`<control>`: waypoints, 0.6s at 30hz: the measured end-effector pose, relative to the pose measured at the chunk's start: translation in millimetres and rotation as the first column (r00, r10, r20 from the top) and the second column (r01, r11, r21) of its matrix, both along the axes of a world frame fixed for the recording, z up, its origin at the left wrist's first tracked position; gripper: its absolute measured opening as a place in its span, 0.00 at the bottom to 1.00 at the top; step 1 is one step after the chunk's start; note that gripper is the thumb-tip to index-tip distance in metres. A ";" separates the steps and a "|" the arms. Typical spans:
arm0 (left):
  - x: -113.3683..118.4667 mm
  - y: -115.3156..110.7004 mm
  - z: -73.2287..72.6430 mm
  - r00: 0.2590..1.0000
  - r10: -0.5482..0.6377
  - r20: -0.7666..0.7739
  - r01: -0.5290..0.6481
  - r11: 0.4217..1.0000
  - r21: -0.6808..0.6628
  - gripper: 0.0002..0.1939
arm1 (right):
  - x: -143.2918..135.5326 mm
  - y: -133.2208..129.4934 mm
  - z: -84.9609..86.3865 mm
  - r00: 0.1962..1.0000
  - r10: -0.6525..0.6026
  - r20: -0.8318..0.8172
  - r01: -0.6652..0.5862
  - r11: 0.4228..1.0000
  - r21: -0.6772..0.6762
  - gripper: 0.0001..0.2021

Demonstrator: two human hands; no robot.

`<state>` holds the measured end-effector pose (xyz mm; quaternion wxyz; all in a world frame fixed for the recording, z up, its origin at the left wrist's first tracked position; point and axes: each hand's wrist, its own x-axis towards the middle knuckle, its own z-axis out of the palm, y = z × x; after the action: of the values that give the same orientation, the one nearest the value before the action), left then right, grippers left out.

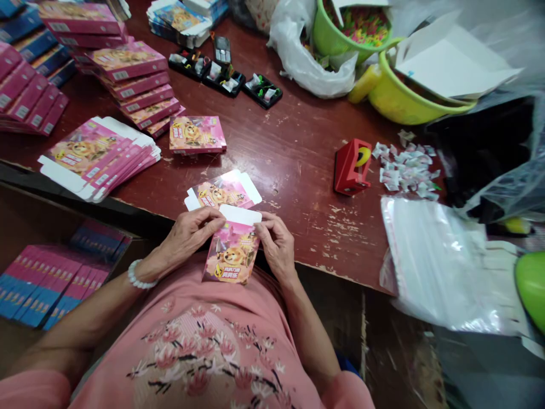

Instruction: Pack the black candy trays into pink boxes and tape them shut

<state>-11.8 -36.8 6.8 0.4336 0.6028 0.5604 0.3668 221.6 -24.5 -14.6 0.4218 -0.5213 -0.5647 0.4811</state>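
Between my two hands is a pink printed cardboard box [233, 250] with a white end flap standing up at its far end. My left hand [191, 234] pinches the box's upper left corner. At the upper right corner, my right hand [276, 241] grips the edge between thumb and fingers. Just beyond it on the table lies a flat, unfolded pink carton [223, 190] with white flaps, partly covered by the held box. A little farther off sits a short pile of closed pink boxes [196, 134]. Whether the held box contains anything is hidden.
Flat cartons [100, 153] are fanned out at the left, before stacked pink boxes [131, 79]. Black trays [223, 76] with small packets stand at the back. To the right are a red tape dispenser [352, 167], white sachets [406, 167], plastic bags [438, 261] and a yellow basin [419, 105].
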 end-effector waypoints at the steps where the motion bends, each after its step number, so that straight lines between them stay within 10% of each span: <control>1: 1.0 4.9 0.9 1.000 -0.009 -0.012 0.009 1.000 0.019 0.14 | 1.8 4.2 0.4 1.000 0.024 -0.021 -0.024 0.999 -0.037 0.11; 10: 2.7 11.5 15.1 0.989 -0.085 0.117 0.089 0.996 -0.024 0.10 | 17.6 13.5 26.3 0.960 0.239 0.148 -0.252 0.964 0.080 0.09; 18: 1.9 14.6 47.1 0.973 -0.187 0.138 0.194 0.980 -0.042 0.13 | 23.6 31.6 48.6 0.934 0.351 0.061 -0.336 0.926 -0.173 0.12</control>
<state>-9.9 -22.2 53.8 0.5198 0.6157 0.4797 0.3472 245.2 7.1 34.0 0.2617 -0.4677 -0.6254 0.5671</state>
